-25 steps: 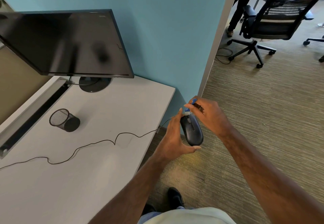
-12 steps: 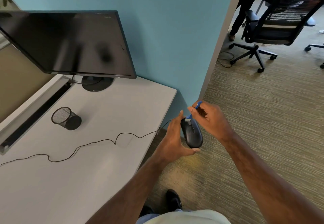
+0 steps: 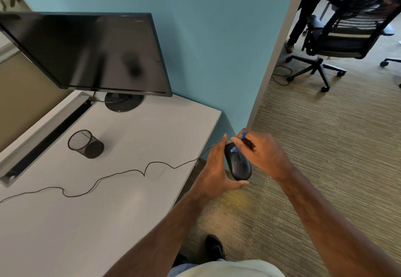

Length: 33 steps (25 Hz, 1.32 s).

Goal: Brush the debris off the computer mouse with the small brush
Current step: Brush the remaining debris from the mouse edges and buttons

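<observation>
Clearly, in the head view, the mouse [image 3: 238, 162] is held out in the air past the right-hand edge of the desk [image 3: 112, 190], over the carpet [image 3: 325, 157], not resting on any surface. It is cradled from its left side by the left hand [image 3: 214, 168], whose fingers reach up along the front end while the thumb is hooked under the rear end, so this hand is clamped on the mouse. The long axis of the mouse runs away from the body and slightly leftward, with the wheel end farther off. The brush [image 3: 238, 143] is pinched in the curled fingers of the right hand [image 3: 260, 153], which lies just to the right of the mouse and a little beyond it; the blue handle is slanted down-left, and its tip is set on the front of the mouse near the wheel. The next stroke is judged to depend on this: the right hand is the nearer one to the wheel end, and a sweep along the long axis is allowed. No debris can be made out.

A thin cable [image 3: 121, 173] is trailed from the mouse across the pale desk. A wire cup [image 3: 85, 144] and a dark monitor [image 3: 86, 51] are set further back, before a teal wall [image 3: 217, 38]. An office chair [image 3: 347, 31] is seen beyond, on the carpet.
</observation>
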Tool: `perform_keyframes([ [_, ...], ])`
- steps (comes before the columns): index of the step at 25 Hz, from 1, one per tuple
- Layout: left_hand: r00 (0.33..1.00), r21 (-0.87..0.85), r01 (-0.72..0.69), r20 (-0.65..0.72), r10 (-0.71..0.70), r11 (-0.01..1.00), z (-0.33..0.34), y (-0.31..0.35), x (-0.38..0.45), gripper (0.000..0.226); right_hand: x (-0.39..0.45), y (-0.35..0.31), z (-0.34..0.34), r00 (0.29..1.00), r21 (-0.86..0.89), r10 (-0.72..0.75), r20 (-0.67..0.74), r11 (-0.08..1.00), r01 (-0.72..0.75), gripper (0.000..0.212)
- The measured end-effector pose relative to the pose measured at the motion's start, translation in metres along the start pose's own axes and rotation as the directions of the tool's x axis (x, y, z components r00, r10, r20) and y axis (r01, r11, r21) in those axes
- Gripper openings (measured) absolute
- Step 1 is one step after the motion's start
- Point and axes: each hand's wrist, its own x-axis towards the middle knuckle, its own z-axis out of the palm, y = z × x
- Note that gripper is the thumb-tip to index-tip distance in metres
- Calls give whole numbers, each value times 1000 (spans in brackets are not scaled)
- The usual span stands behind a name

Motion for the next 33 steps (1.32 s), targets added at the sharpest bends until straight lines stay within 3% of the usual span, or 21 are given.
perform_keyframes([
  [8,999,-9,10,-34,-10,1000,4,-3,-1,133,-1,-8,-7,999,14,47,-23,999,-47,19],
  [13,996,-15,27,-83,-29,1000,5,-9,1,132,-12,-4,-6,999,53,46,13,997,-47,21],
  [19,999,-14,3,-47,-4,1000,5,-1,1,135,-10,-2,-10,981,186,123,-147,978,-95,23],
  [23,996,14,-34,-82,35,999,8,-2,0,135,-12,2,-5,992,159,104,-66,983,-92,28],
  [28,997,10,-39,-72,40,999,10,-3,-2,133,-12,12,-7,983,214,144,-113,970,-118,26],
  [33,997,-4,-43,-59,43,999,13,-5,-1,129,-11,15,-4,985,135,169,-36,977,-163,30],
])
